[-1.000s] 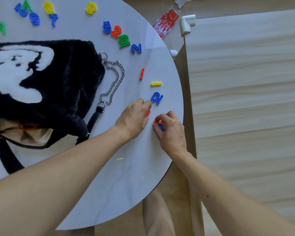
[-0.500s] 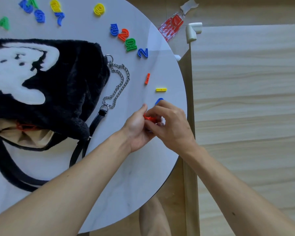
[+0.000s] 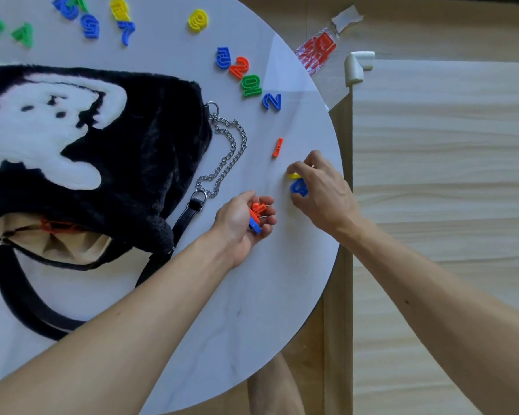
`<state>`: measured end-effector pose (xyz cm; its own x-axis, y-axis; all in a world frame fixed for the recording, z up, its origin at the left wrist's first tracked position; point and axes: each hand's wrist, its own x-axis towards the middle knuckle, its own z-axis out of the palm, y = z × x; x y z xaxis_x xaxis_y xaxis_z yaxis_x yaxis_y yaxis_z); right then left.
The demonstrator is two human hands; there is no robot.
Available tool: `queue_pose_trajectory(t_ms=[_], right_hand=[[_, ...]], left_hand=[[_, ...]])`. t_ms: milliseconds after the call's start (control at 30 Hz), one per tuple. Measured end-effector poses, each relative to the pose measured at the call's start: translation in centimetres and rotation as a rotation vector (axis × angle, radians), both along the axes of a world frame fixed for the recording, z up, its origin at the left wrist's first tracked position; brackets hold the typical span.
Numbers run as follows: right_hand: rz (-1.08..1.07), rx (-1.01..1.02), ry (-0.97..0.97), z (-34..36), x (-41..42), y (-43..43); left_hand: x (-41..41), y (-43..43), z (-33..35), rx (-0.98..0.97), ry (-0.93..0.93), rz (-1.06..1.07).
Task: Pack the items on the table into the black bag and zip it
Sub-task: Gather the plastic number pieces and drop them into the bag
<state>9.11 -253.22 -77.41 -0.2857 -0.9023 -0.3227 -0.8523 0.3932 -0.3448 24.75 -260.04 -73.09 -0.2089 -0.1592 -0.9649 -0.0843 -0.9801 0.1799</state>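
Observation:
A furry black bag (image 3: 150, 151) with a white figure lies at the table's left, its mouth (image 3: 51, 239) open toward me, with a chain strap (image 3: 228, 151) beside it. My left hand (image 3: 243, 220) is cupped palm-up and holds orange and blue plastic pieces (image 3: 256, 217). To its right, my right hand (image 3: 321, 190) curls its fingers over a blue number piece (image 3: 298, 187) and a yellow bar (image 3: 294, 175) on the table. An orange bar (image 3: 277, 147) lies just beyond.
A row of coloured numbers (image 3: 247, 77) lies at the upper right of the round white table (image 3: 252, 310). Several more pieces (image 3: 90, 23) and a yellow one (image 3: 198, 20) sit along the far edge. A red plastic wrapper (image 3: 315, 53) lies off the table's edge.
My right hand has left my left hand and reached up to the blue and yellow pieces. My left hand has turned palm-up with the orange and blue pieces in it.

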Motion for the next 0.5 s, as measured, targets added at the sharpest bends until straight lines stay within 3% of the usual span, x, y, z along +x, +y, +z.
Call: queue_pose_trajectory(t_ms=[167,300,367,500], right_hand=[[-0.156,-0.011,-0.224,1.6,0.5,-0.6],[-0.137,-0.129,-0.524,5.2,2.8,-2.1],[-0.039,-0.105,-0.54,6.7,4.1,-2.7],[0.077,-0.058,-0.455,7.7,4.4,-4.0]], left_hand=[[-0.3,-0.5,0.2,0.03,0.01,0.007],[-0.6,-1.4,0.5,0.118,0.179,0.017],[-0.6,-1.9,0.6,0.133,0.246,0.017],[-0.2,-2.8,0.5,0.092,0.204,0.01]])
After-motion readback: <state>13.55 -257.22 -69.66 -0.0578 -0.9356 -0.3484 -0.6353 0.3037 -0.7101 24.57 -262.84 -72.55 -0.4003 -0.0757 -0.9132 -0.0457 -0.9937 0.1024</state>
